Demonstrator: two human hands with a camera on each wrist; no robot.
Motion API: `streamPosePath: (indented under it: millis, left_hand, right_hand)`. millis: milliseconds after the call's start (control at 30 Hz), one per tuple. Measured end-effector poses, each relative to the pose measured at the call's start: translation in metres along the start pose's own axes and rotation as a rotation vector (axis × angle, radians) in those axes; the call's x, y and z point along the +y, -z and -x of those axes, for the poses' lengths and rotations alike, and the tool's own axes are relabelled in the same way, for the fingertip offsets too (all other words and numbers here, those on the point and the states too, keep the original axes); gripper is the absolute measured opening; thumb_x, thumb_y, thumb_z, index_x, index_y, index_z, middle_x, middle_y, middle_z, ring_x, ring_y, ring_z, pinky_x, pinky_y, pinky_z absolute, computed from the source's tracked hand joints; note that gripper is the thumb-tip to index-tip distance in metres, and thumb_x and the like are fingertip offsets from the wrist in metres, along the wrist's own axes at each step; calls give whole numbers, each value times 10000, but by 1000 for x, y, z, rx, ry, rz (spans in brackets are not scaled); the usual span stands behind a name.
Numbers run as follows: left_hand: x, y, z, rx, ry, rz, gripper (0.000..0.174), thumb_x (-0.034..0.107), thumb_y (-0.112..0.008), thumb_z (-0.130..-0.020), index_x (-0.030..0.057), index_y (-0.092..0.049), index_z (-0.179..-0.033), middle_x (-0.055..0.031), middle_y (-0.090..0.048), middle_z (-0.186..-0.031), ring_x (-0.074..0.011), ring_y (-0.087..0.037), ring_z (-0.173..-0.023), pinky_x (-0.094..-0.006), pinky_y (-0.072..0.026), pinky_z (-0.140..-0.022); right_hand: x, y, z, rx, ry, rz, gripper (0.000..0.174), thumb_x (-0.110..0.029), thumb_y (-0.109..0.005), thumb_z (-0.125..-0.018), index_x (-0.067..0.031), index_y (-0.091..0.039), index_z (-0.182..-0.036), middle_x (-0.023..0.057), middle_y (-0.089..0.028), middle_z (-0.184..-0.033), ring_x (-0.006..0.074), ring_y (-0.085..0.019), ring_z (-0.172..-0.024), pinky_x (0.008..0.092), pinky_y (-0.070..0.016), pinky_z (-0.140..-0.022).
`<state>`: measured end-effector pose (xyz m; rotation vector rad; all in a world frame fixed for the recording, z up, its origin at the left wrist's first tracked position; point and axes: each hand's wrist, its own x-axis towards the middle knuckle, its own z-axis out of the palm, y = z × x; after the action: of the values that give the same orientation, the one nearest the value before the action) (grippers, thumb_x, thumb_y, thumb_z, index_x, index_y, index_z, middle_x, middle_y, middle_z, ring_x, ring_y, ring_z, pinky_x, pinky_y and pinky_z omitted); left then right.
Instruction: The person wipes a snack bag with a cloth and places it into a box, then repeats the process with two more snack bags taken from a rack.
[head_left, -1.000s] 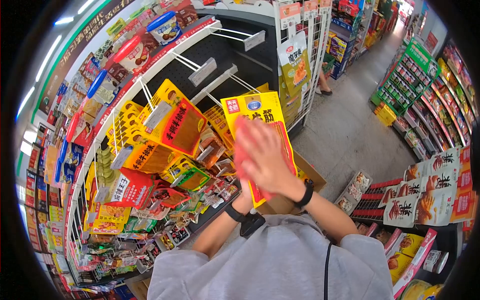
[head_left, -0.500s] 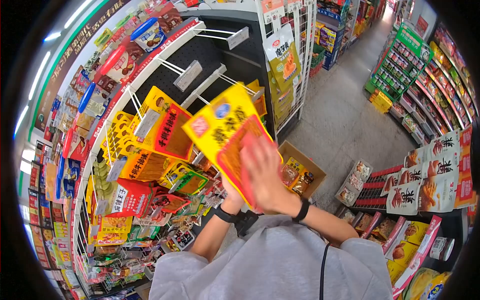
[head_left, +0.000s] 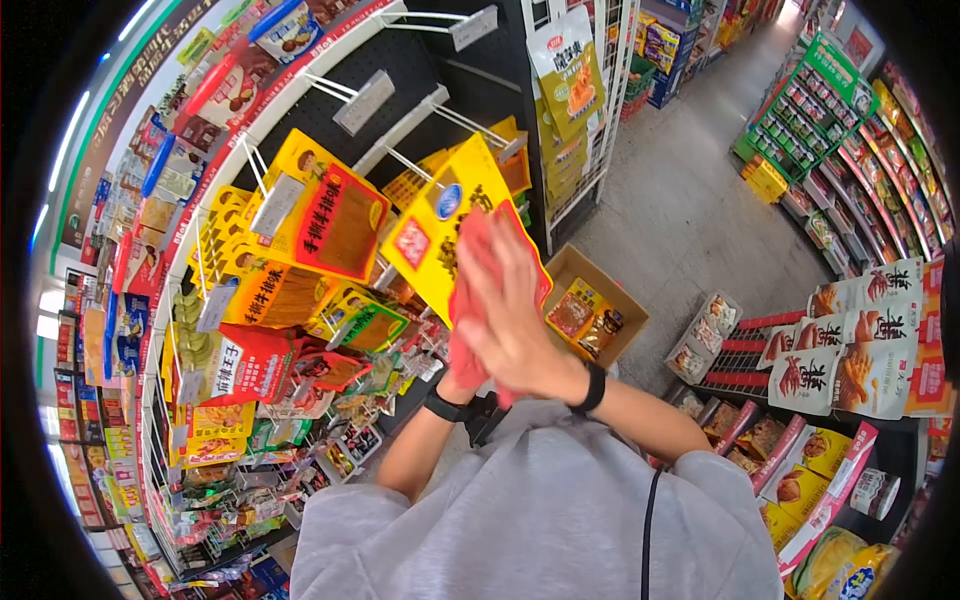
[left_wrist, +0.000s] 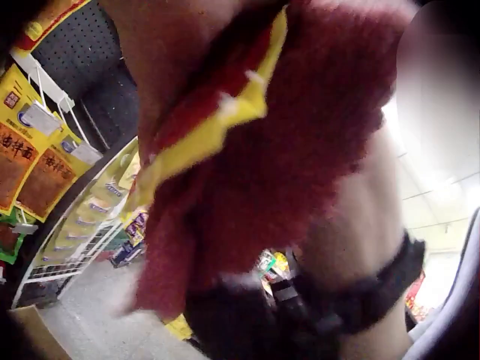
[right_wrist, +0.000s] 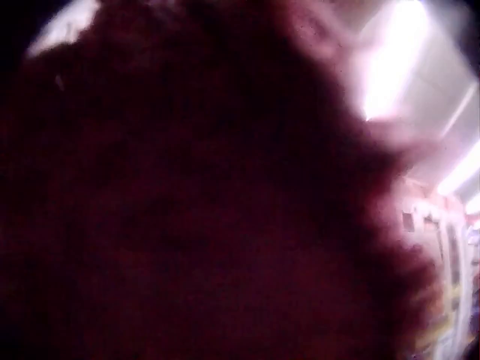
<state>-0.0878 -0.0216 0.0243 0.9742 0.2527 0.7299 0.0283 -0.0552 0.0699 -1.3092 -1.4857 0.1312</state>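
A yellow and red food packet (head_left: 420, 240) is tilted in front of the shelf. My left hand (head_left: 458, 384) holds it from below and behind, its fingers mostly hidden. Over the packet's face, my right hand (head_left: 512, 330) presses a red cloth (head_left: 466, 345) with fairly straight fingers. The left wrist view has the cloth (left_wrist: 300, 142) hanging beside the packet's yellow edge (left_wrist: 187, 150), with part of my left hand (left_wrist: 142, 60) at upper left. Dark, blurred cloth (right_wrist: 187, 195) fills most of the right wrist view, hiding the hand.
Similar packets (head_left: 335, 215) hang on hooks at left, beside a red bag (head_left: 252, 365). An open cardboard box (head_left: 620, 315) holding packets lies beyond the right hand. A wire rack (head_left: 612, 130) stands ahead, and a low shelf with hanging pouches (head_left: 875, 370) is at right.
The packet has tilted leftward since the first frame, then risen slightly. My right hand and the cloth have moved up across its face. The head view has shifted, bringing the box into clearer view.
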Motion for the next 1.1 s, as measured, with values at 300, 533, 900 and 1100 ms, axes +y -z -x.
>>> streamPosePath:
  millis: [300, 533, 900, 1100]
  left_hand:
    - [-1, -4, -6, 109, 8, -87, 818, 638, -312, -1000, 119, -133, -1606, -108, -142, -1663, -293, -204, -1517, -472, -174, -1237]
    - [2, -12, -7, 110, 61, 20, 758, 563, -308, -1031, 67, -175, -1588, -99, -276, -1620, -276, -301, -1479, -450, -241, -1222]
    - [10, -14, -18, -26, -131, -105, 757, 571, -266, -1040, 98, -100, -1607, -79, -181, -1652, -251, -231, -1505, -430, -199, -1230]
    - [-22, -5, -17, 47, -40, -197, 796, 624, -276, -1024, 140, -52, -1615, -55, -146, -1660, -257, -196, -1515, -434, -189, -1232]
  right_hand:
    - [1, -8, 8, -14, -125, -37, 740, -466, -397, -985, -65, -226, -1584, 261, -176, -1605, 465, -144, -1486, 583, -110, -1191]
    - [33, 2, -14, 22, -71, 13, 807, -449, -405, -992, 17, -105, -1579, 263, -163, -1622, 459, -186, -1479, 512, -139, -1205]
    - [29, 2, -22, -78, 30, 8, 718, -430, -384, -993, -54, -219, -1581, 215, -176, -1631, 452, -147, -1490, 566, -122, -1190]
    - [8, 26, -69, -125, 161, 35, 686, -453, -325, -1006, -42, -309, -1554, 201, -266, -1604, 414, -230, -1474, 504, -159, -1197]
